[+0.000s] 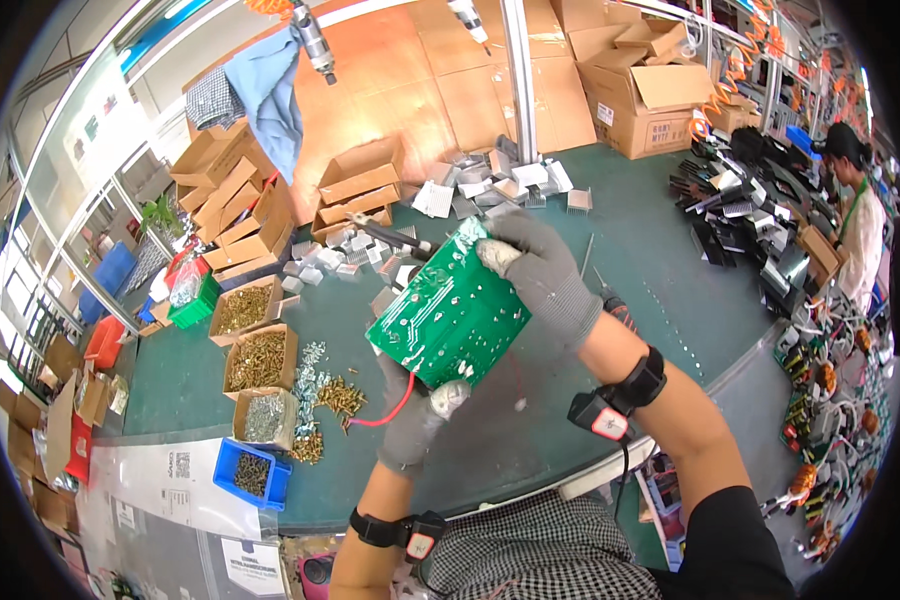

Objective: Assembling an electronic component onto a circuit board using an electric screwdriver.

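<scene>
A green circuit board (440, 310) is held up above the table, tilted, its soldered side towards me. My left hand (415, 415), in a grey glove, grips its lower edge with the thumb on the face. Gloved likewise, my right hand (540, 270) is closed on the upper right corner, thumb on top and fingers behind. A red wire (395, 408) hangs from the board's lower left edge. Black parts (395, 237) stick out behind the upper left edge; the board hides most of them. Beneath my right hand lies a power screwdriver (617, 310), partly covered.
Cartons of brass screws (260, 360) and a blue bin (252, 474) line the left. Silver heatsinks (510, 180) are heaped at the back. Black parts (740, 200) pile up at the right, near another person (858, 220). A screwdriver (315, 45) hangs overhead.
</scene>
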Motion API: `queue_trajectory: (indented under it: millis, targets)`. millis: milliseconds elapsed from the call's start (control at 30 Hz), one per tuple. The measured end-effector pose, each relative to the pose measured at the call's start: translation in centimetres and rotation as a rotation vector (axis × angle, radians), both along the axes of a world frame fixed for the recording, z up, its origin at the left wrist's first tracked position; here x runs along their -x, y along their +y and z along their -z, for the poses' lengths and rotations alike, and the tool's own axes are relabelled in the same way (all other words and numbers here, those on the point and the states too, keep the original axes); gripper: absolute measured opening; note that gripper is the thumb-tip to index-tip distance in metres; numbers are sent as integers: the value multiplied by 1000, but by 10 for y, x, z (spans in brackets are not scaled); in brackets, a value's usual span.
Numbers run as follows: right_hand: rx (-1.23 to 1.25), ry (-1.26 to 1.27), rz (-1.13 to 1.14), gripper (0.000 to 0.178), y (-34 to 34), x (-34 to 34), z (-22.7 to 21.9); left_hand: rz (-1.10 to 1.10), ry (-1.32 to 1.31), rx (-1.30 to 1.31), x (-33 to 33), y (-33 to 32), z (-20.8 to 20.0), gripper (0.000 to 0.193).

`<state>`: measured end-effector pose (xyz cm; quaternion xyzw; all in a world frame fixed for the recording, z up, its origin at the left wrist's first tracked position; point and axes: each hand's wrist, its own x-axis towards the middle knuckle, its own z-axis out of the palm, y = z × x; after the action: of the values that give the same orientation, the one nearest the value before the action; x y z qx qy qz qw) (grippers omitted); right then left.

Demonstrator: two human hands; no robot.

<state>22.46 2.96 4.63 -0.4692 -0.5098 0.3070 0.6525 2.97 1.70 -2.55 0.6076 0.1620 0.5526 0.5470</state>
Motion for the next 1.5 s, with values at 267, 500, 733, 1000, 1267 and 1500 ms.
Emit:
queue_trajectory:
  millis: [267, 500, 733, 1000, 1267, 1500]
  targets:
    - [-503, -1537, -250, 23, -26, 38, -18, 543, 529, 550, 52, -83, 75, 66]
    - [-359, -1405, -417, 33, -30, 54, 57, 97, 521, 478, 81, -63, 25, 52]
    - [-257, -1074, -282, 47, -65, 27, 32, -256, 986, 184, 43, -53, 64, 76]
    - [220, -1233, 338, 43, -113, -124, 81, -289, 1014, 1, 30, -23, 79, 71]
    - [124, -1699, 204, 54, -129, -169, 129, -150, 1027, 81, 34, -12, 74, 77]
    - [-14, -1846, -57, 51, -79, -123, 118, -165, 767, 199, 52, -32, 86, 66]
